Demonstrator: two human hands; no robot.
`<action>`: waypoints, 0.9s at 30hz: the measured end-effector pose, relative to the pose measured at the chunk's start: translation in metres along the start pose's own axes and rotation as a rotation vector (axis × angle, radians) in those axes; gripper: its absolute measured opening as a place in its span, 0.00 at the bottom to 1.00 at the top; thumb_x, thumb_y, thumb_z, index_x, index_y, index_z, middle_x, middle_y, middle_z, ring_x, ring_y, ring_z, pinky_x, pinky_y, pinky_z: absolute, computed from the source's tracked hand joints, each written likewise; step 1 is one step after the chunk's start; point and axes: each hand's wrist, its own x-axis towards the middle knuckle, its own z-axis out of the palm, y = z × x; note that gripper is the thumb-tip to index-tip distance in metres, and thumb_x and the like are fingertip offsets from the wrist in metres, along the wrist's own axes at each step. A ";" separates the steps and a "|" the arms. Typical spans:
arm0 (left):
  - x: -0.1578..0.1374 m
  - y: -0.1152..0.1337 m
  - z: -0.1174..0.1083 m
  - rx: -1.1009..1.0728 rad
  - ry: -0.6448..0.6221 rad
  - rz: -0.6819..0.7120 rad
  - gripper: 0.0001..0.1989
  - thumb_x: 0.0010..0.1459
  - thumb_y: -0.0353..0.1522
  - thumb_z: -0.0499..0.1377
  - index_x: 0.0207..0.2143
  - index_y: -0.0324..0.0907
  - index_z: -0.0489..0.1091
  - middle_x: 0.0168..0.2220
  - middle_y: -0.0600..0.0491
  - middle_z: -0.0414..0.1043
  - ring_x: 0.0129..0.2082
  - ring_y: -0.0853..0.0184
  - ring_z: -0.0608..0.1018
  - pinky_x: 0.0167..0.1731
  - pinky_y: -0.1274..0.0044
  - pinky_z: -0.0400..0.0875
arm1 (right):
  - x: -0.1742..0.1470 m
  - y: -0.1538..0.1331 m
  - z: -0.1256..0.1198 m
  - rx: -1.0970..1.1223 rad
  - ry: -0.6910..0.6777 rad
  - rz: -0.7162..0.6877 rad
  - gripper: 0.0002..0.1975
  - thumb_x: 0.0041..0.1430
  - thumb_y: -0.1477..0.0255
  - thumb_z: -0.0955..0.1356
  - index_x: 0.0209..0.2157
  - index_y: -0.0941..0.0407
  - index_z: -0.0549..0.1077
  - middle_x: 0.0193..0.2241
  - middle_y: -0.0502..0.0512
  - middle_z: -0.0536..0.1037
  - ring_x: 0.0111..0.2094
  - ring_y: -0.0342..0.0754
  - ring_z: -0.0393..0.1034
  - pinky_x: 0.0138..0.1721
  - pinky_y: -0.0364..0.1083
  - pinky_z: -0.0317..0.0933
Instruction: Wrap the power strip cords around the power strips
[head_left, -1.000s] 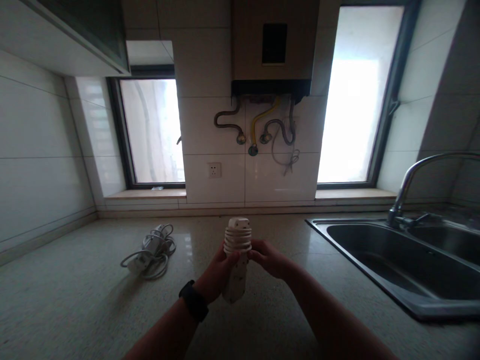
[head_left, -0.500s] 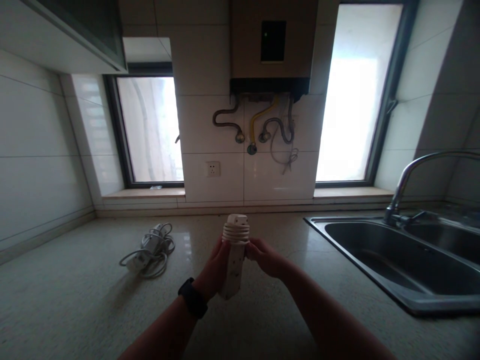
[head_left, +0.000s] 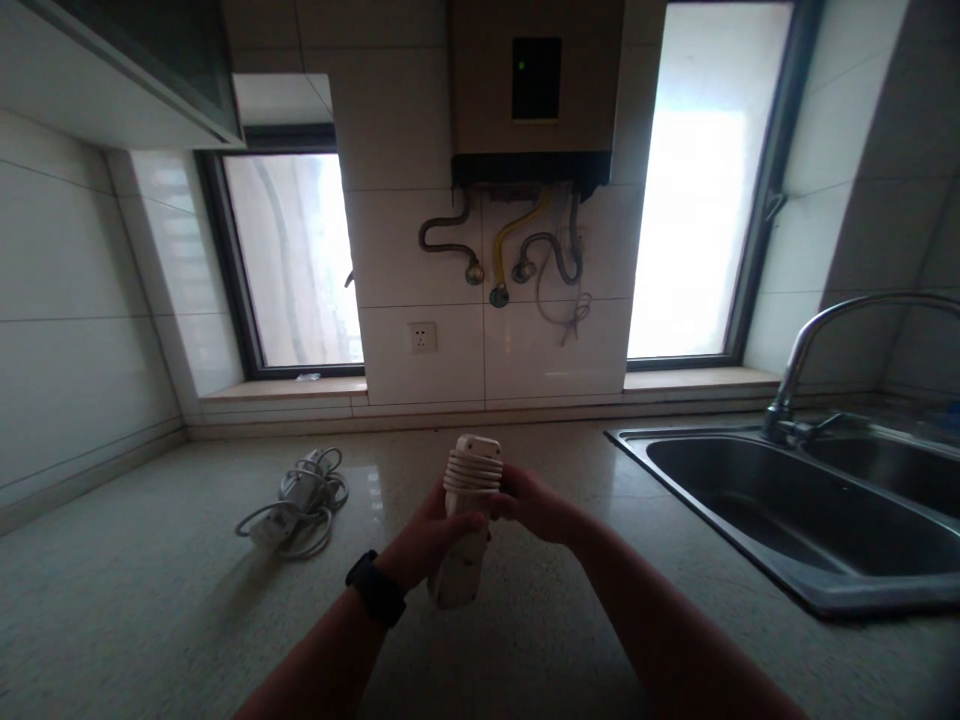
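A white power strip [head_left: 459,575] is held up over the countertop, tilted, its far end pointing at the wall. Several turns of its white cord [head_left: 472,472] are wound around the body near that far end. My left hand [head_left: 431,535] grips the strip from the left, thumb laid across its face below the coils. At the right edge of the coils, my right hand [head_left: 529,503] is closed with its fingers against the cord; the fingertips are partly hidden behind the strip. A dark watch [head_left: 376,588] is on my left wrist.
Another white power strip [head_left: 300,495] with a loosely tangled cord lies on the countertop [head_left: 187,600] to the left. On the right is a metal double sink [head_left: 720,540] with a faucet [head_left: 795,375]. A wall socket [head_left: 422,337] and a water heater [head_left: 536,90] with hoses are ahead.
My left thumb has moved across the strip's face. The strip has turned slightly, and my right hand has shifted up a little along the coils. The view has moved slightly right.
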 end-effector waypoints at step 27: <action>0.023 -0.038 0.015 1.392 0.478 0.425 0.51 0.54 0.25 0.59 0.70 0.31 0.27 0.67 0.27 0.49 0.65 0.46 0.62 0.59 0.58 0.65 | 0.013 0.006 0.041 -0.450 0.612 0.183 0.17 0.62 0.57 0.67 0.43 0.54 0.62 0.34 0.58 0.79 0.33 0.52 0.76 0.33 0.46 0.63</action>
